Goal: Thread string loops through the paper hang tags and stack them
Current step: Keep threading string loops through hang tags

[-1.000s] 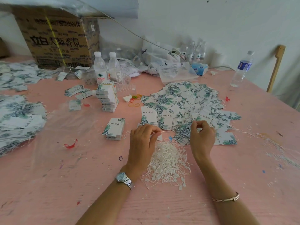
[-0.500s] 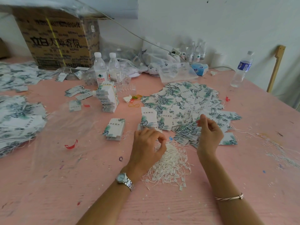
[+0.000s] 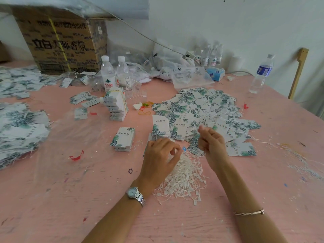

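Hang tags (image 3: 201,109): threading part done

Head view. We find the tags spread loose at centre right, with a squared stack (image 3: 122,139) left of centre and string loops (image 3: 184,176) heaped below centre. The left hand (image 3: 159,155) hovers over the loops and the right hand (image 3: 212,142) is at the heap's near edge. Both have curled fingers, and we cannot tell what they pinch. We judge much remains. The pink table (image 3: 70,199) is littered, with a cardboard box (image 3: 61,44) at upper left.
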A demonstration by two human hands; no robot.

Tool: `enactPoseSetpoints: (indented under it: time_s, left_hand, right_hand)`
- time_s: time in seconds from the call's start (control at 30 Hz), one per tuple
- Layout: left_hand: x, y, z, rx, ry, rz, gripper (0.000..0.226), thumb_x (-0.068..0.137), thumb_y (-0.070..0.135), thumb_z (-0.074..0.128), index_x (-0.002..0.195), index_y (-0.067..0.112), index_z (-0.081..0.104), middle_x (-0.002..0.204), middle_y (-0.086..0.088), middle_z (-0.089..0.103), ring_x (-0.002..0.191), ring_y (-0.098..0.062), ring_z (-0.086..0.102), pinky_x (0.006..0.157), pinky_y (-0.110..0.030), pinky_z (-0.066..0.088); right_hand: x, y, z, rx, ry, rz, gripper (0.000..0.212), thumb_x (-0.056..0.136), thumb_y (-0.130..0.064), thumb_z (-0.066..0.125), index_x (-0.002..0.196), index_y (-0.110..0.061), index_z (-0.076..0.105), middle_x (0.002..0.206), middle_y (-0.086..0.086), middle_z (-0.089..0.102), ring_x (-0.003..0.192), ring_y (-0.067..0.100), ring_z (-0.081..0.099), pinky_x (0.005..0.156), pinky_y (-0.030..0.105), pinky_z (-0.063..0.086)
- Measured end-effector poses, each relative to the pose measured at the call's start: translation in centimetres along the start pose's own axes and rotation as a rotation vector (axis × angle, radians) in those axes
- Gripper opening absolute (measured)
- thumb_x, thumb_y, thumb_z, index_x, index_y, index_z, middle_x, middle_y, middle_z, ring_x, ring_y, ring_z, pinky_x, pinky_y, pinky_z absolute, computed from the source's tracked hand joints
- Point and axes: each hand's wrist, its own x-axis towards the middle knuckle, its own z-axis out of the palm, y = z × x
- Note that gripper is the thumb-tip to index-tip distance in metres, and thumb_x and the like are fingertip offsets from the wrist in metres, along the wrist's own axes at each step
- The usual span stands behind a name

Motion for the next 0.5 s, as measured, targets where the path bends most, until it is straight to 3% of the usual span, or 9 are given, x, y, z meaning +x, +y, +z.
enactPoseSetpoints:
  time_s: [0.1, 0.2, 0.33, 0.5]
  left_hand:
    - [0.2, -0.1, -0.2, -0.027, 0.101, -0.068, 0.023, 0.099, 0.030, 0.057, 0.116, 0.019, 0.068, 0.094, 0.006, 0.061, 0.084, -0.010, 0.057, 0.077, -0.030, 0.041]
    - [0.1, -0.3, -0.3, -0.026, 0.107, -0.027, 0.023, 0.097, 0.023, 0.062, 0.118, 0.019, 0.071, 0.101, 0.001, 0.061, 0.090, -0.013, 0.059, 0.077, -0.027, 0.036]
    - [0.1, -0.3, -0.3, -0.022, 0.134, 0.001, 0.016, 0.094, 0.023, 0.066, 0.107, 0.017, 0.073, 0.098, 0.001, 0.061, 0.090, -0.012, 0.058, 0.076, -0.025, 0.033]
    - [0.2, -0.4, -0.4, 0.047, 0.150, -0.008, 0.017, 0.095, 0.030, 0.061, 0.100, 0.017, 0.071, 0.095, 0.002, 0.061, 0.086, -0.014, 0.061, 0.072, -0.032, 0.039]
  right_hand:
    - [-0.5, 0.3, 0.6, -0.193, -0.250, 0.046, 0.023, 0.083, -0.027, 0.071, 0.073, -0.009, 0.060, 0.053, -0.003, 0.032, 0.044, 0.009, 0.024, 0.043, 0.018, 0.026]
    - [-0.9, 0.7, 1.3, -0.287, -0.409, 0.074, 0.016, 0.086, -0.021, 0.070, 0.077, -0.008, 0.065, 0.054, 0.002, 0.028, 0.044, 0.011, 0.020, 0.041, 0.019, 0.024]
    - [-1.0, 0.6, 1.2, -0.297, -0.408, 0.087, 0.014, 0.085, -0.017, 0.071, 0.078, -0.006, 0.066, 0.055, 0.004, 0.027, 0.045, 0.014, 0.017, 0.041, 0.021, 0.020]
    - [-0.9, 0.5, 1.3, -0.273, -0.391, 0.072, 0.010, 0.084, -0.018, 0.071, 0.083, -0.008, 0.072, 0.051, 0.001, 0.028, 0.045, 0.013, 0.017, 0.042, 0.020, 0.021]
